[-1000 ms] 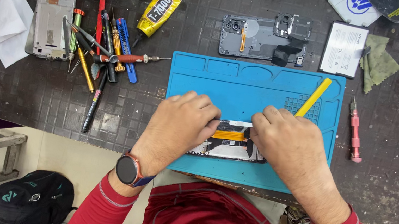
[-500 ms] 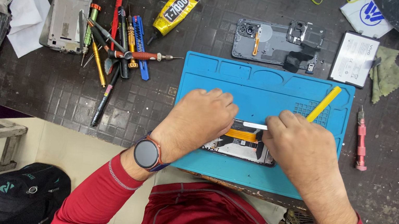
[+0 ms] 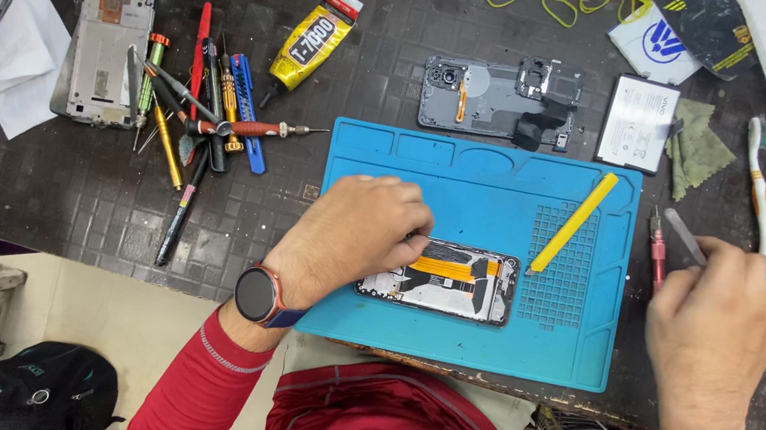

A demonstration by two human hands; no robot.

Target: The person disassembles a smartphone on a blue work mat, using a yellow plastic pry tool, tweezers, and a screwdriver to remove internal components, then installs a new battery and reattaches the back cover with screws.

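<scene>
Opened phone (image 3: pixel 439 279), orange flex exposed; left hand (image 3: pixel 362 232) steadies.

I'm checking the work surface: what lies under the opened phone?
The opened phone lies flat on the blue mat, which rests on the dark bench. The left hand covers the phone's left end, so that part is hidden.

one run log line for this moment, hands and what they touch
left hand: resting on opened phone on blue silicone mat | right hand: off mat, picking up metal tweezers beside red screwdriver
</scene>
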